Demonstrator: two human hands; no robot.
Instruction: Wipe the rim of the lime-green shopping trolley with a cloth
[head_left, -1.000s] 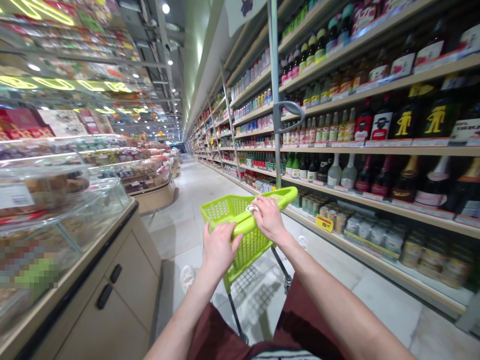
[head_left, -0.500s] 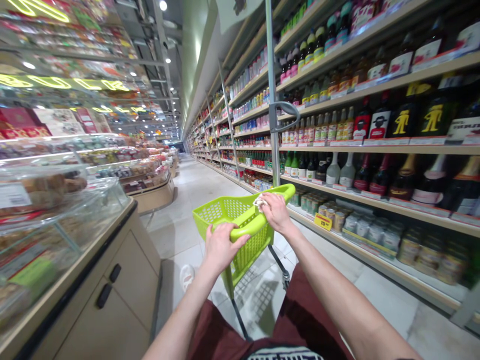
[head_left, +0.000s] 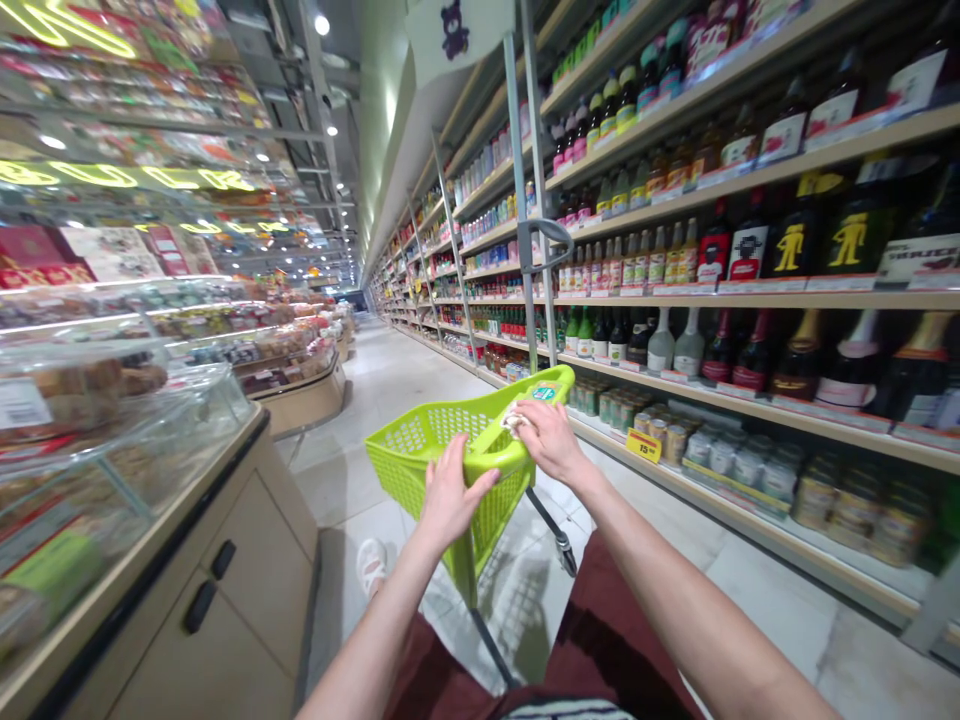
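A lime-green shopping cart (head_left: 409,455) with a perforated plastic basket stands in front of me, tilted in view. At the handle's left end, my left hand (head_left: 450,495) grips the rim, its thumb lying along the bar. My right hand (head_left: 551,437) is closed around a crumpled white tissue (head_left: 514,420) pressed against the handle, right of my left hand. Just beyond the right hand, a small coloured label (head_left: 545,393) shows on the handle. The fingers partly cover the tissue.
Shelves of bottles (head_left: 750,290) and cans line the right side, with a yellow price tag (head_left: 643,446) low down. A pole (head_left: 521,200) carries a grey ring. Glass-topped food bins (head_left: 180,410) over beige cabinets (head_left: 247,560) stand left. The tiled aisle (head_left: 382,360) runs ahead.
The cart has turned and shifted slightly left in view. My right hand has moved a little left with the tissue, and the handle label has come into sight. The left hand keeps its grip.
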